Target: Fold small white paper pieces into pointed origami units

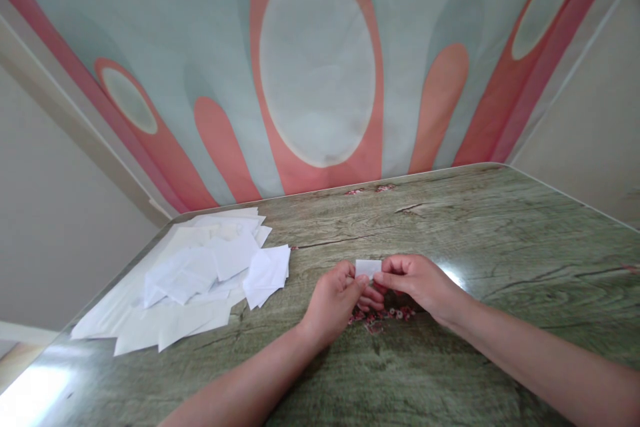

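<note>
Between my two hands a small white piece of paper (369, 268) is held up over the table, its top edge level. My left hand (334, 295) pinches its left side between thumb and fingers. At the right side, the thumb and forefinger of my right hand (419, 283) are closed on the same paper. My fingertips hide the paper's lower part, so I cannot tell whether it is folded.
The wood-patterned table (480, 227) has a printed flower pattern (403, 313) under my hands. To the left lies a spread pile of white paper sheets (195, 327), with smaller paper squares (269, 273) on and beside it. A patterned backdrop (320, 180) rises behind the table.
</note>
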